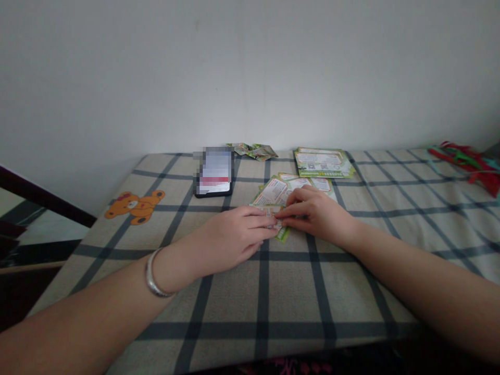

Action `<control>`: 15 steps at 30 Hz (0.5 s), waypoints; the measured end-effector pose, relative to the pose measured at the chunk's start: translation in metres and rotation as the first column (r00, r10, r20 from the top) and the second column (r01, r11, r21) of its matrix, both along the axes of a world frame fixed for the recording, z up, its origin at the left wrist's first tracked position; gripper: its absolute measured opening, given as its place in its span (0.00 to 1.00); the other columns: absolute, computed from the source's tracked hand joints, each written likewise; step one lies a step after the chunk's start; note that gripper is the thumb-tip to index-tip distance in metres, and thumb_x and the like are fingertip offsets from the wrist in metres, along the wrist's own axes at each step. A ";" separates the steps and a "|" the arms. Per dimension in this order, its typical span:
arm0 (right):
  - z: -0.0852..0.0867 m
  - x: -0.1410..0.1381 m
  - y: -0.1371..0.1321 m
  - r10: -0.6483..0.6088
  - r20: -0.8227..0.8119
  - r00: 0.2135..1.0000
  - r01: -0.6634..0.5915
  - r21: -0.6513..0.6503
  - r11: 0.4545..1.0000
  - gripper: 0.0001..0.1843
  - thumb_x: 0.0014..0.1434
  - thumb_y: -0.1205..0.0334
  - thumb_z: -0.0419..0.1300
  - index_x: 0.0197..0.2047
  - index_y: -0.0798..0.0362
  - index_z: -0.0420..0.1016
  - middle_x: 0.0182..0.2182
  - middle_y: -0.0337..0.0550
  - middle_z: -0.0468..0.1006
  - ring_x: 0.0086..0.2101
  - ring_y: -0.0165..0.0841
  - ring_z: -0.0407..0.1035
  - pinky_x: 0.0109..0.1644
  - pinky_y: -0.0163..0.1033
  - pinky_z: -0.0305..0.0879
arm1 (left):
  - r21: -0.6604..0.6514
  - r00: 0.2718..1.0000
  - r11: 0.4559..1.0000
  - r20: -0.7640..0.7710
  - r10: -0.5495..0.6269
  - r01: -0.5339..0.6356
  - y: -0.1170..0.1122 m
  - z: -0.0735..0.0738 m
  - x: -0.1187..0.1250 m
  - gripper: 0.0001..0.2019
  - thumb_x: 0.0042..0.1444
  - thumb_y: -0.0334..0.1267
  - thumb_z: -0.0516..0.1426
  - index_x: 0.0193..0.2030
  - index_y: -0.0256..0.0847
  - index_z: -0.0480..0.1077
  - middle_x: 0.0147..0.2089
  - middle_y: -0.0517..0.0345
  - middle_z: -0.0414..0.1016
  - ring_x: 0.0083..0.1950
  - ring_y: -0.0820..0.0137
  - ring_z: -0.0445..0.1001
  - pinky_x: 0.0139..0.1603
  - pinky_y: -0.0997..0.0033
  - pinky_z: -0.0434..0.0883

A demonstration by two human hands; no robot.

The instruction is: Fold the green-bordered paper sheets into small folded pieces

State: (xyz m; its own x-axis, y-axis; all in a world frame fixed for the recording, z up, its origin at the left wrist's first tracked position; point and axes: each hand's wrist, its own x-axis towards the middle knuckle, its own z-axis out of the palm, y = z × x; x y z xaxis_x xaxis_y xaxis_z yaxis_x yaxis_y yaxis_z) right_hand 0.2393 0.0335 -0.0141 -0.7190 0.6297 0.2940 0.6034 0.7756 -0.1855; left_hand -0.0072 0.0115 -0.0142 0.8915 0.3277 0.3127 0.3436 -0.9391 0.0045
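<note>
Several printed cards (270, 194) with green borders and small text lie overlapping in a loose spread on the checked tablecloth. My left hand (238, 234), with a silver bangle at the wrist, rests with its fingers stretched flat over the nearest card (282, 233). From the other side my right hand (314, 211) has its thumb and fingertips closed at that same card, and they meet the left fingertips there. Both hands cover much of the card's face. Behind them, a thicker stack of similar cards (323, 162) lies near the wall.
A dark-edged phone (214, 174) with a lit, partly blurred screen lies left of the cards. Crumpled green wrappers (260, 151) are against the wall. A red and green bundle (469, 166) sits far right. An orange teddy bear cut-out (135, 207) is near the table's left edge.
</note>
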 end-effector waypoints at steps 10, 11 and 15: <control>-0.001 0.000 0.000 -0.002 -0.028 1.000 0.001 -0.030 1.000 0.12 0.62 0.55 0.59 0.45 0.45 0.80 0.36 0.44 0.76 0.38 0.35 0.67 0.43 0.41 0.62 | -0.031 0.998 0.997 -0.017 0.068 -0.068 -0.003 0.000 0.002 0.17 0.61 0.28 0.53 0.55 0.39 0.70 0.56 0.57 0.74 0.58 0.65 0.68 0.62 0.59 0.67; 0.000 0.000 0.000 0.007 -0.031 1.000 -0.007 -0.030 1.000 0.12 0.62 0.56 0.59 0.45 0.45 0.80 0.37 0.44 0.76 0.39 0.35 0.67 0.44 0.41 0.62 | -0.022 0.997 0.997 -0.020 0.072 -0.073 -0.004 0.001 0.003 0.17 0.61 0.28 0.52 0.55 0.40 0.70 0.56 0.57 0.74 0.58 0.65 0.68 0.62 0.60 0.66; 0.005 0.001 -0.003 0.033 -0.033 0.999 -0.032 0.027 0.999 0.10 0.62 0.59 0.59 0.44 0.45 0.80 0.41 0.44 0.77 0.41 0.36 0.67 0.46 0.43 0.62 | 0.026 0.997 0.998 -0.026 0.066 -0.065 -0.006 0.002 0.003 0.16 0.61 0.28 0.52 0.55 0.38 0.70 0.56 0.56 0.74 0.59 0.66 0.68 0.62 0.61 0.66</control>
